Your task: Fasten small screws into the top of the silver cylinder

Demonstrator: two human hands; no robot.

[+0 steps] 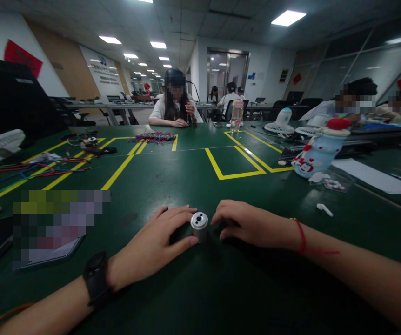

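Note:
A small silver metal cylinder (199, 226) stands upright on the green table, with a round hole and smaller dark holes in its top face. My left hand (158, 237), with a black watch at the wrist, has its thumb and index finger around the cylinder's left side, gripping it. Just to the right of the cylinder is my right hand (249, 223), its fingers bent and a gap between thumb and index finger. Nothing shows in that hand, and it is apart from the cylinder. A red string circles the right wrist.
Yellow tape (240, 175) marks boxes on the green table (172, 172). Loose wires (47, 167) lie at left, near a blurred flat item (61, 228). A light-blue bottle (321, 151), white paper (378, 176) and a white earbud (324, 210) are at right. A person (174, 104) sits opposite.

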